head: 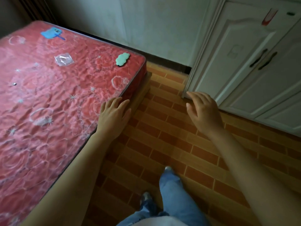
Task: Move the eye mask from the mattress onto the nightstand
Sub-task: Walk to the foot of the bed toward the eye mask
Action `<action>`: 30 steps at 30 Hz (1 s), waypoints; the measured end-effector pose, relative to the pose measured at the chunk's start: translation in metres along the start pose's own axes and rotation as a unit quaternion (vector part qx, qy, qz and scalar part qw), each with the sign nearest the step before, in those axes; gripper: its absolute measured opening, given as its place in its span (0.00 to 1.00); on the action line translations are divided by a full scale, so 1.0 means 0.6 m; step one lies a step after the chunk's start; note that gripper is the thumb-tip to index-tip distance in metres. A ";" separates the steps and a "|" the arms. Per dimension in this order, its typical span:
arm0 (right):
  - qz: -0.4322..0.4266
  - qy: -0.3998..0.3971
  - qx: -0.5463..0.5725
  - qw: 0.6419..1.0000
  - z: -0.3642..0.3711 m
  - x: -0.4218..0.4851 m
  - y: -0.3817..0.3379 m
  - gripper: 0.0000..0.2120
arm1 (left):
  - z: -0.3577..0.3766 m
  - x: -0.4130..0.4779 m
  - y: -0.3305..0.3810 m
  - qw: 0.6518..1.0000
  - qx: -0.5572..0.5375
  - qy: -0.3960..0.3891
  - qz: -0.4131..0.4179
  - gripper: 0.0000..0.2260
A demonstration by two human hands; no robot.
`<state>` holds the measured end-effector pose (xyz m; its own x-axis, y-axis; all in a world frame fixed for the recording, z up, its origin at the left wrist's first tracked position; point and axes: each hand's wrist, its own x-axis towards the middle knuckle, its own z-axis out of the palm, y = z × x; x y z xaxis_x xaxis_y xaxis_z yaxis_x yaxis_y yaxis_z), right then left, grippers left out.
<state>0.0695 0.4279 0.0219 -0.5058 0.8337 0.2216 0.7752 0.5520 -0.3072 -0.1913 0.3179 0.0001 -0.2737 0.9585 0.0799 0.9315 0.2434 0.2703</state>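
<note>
While both of my hands hang out in front of me with nothing in them, the eye mask (122,59) lies on the mattress (48,98), close to its far right corner and well apart from either hand. It is pale green, cloud-shaped, with a dark edge showing underneath. My left hand (114,116) is over the right edge of the mattress, palm down, fingers loosely spread and slightly bent; whether it touches the fabric I cannot tell. My right hand (203,111) is over the floor (162,141), fingers apart and curled a little, holding nothing, near the lower corner of the white cabinet (244,62). The mattress is red with a quilted flower pattern under clear plastic wrap. Farther back on it lie a blue cartoon-shaped item (51,32) and a small clear plastic bag (64,59), both well away from the eye mask. The floor has a brick pattern in orange and tan. My legs in blue jeans (175,196) show at the bottom, one foot ahead of the other. No nightstand shows.
</note>
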 end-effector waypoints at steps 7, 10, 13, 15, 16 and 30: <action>-0.024 -0.008 0.007 1.000 0.026 0.163 0.071 0.19 | 0.033 0.144 0.006 1.000 0.019 -0.010 -0.014 0.20; -0.025 -0.014 0.009 1.000 0.026 0.239 0.111 0.19 | 0.039 0.223 0.024 0.999 0.006 -0.004 -0.038 0.19; -0.030 -0.028 0.015 0.999 0.020 0.311 0.148 0.19 | 0.040 0.306 0.038 0.999 -0.002 0.009 -0.053 0.19; -0.044 -0.039 0.014 0.998 0.022 0.358 0.169 0.19 | 0.041 0.358 0.044 0.998 -0.003 0.023 -0.061 0.19; -0.050 -0.043 0.015 0.998 0.024 0.379 0.178 0.19 | 0.042 0.381 0.046 0.997 -0.002 0.026 -0.067 0.19; -0.103 -0.072 0.017 0.992 0.092 0.651 0.223 0.19 | 0.053 0.614 0.004 0.994 0.013 0.040 -0.097 0.18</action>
<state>-0.0452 0.8284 0.0166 -0.7022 0.6961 0.1494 0.6382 0.7085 -0.3012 -0.2821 0.6767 -0.0005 -0.4652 0.8789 0.1053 0.8655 0.4267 0.2626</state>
